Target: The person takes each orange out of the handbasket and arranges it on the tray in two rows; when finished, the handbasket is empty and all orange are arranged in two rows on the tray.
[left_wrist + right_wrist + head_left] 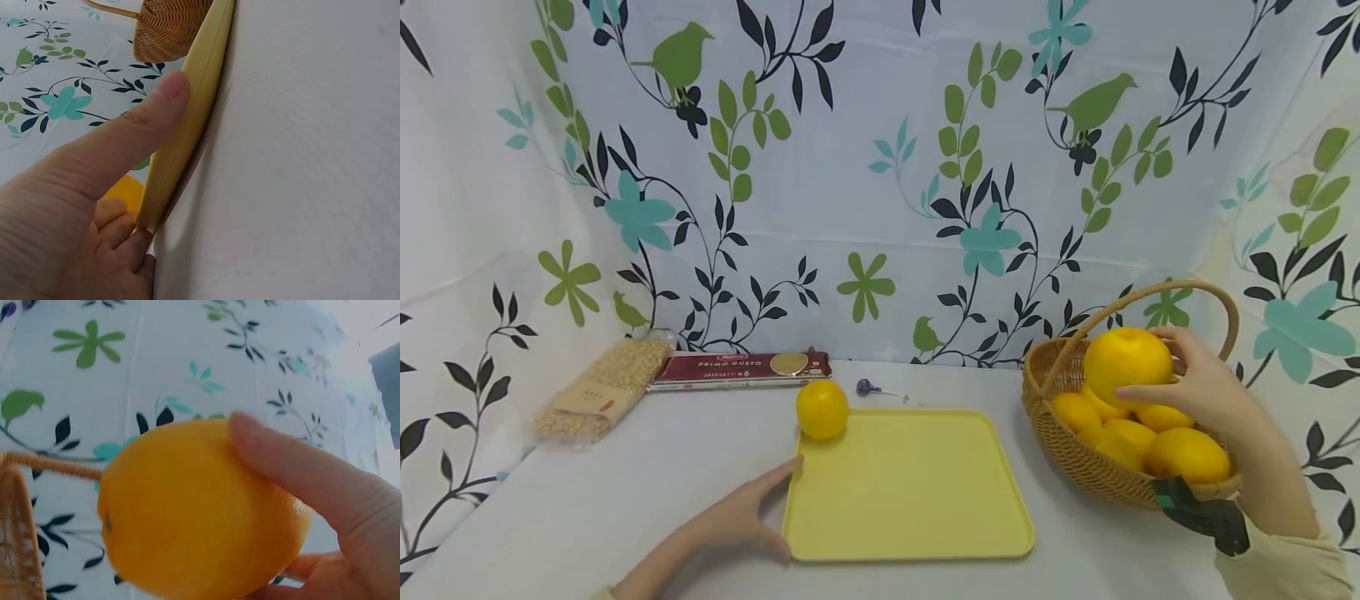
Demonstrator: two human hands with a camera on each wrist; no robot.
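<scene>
My right hand (pixel 1206 387) holds a large round orange (pixel 1126 367) above the fruit in a wicker basket (pixel 1078 462). In the right wrist view the thumb lies on top of the orange (pixel 187 512) and fingers show beneath it. My left hand (pixel 730 512) is at the left side of a yellow tray (pixel 910 492), thumb and fingers spread along its edge. In the left wrist view the thumb rests against the tray's rim (pixel 187 125), with fingertips at the rim farther down. Another orange (pixel 822 410) sits on the tray's back left corner.
Several yellow-orange fruits (pixel 1187 456) fill the basket under its arched handle (pixel 1213 292). Behind the tray lie a wrapped lollipop (pixel 867 387) and a dark red spaghetti pack (pixel 737 369). A bag of grains (pixel 606 387) is at the back left, near the patterned curtain.
</scene>
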